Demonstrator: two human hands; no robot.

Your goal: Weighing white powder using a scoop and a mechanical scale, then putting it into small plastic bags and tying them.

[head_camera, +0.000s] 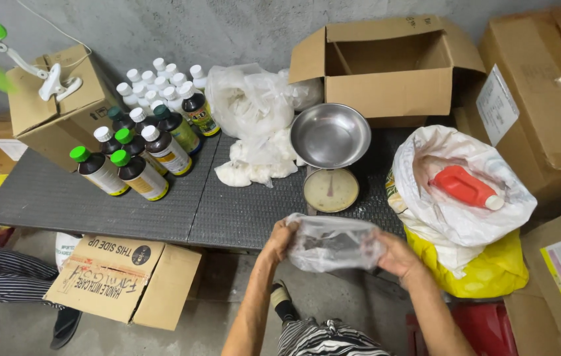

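Note:
Both my hands hold a small clear plastic bag with dark contents, low over the front edge of the grey table. My left hand grips the bag's left end and my right hand grips its right end. Just behind the bag stands a dial kitchen scale with an empty steel bowl on top.
Several dark bottles with green and white caps stand at the table's left. Crumpled clear bags lie mid-table. An open cardboard box sits behind the scale. A white sack holding a red bottle is on the right. Another person's striped leg is at lower left.

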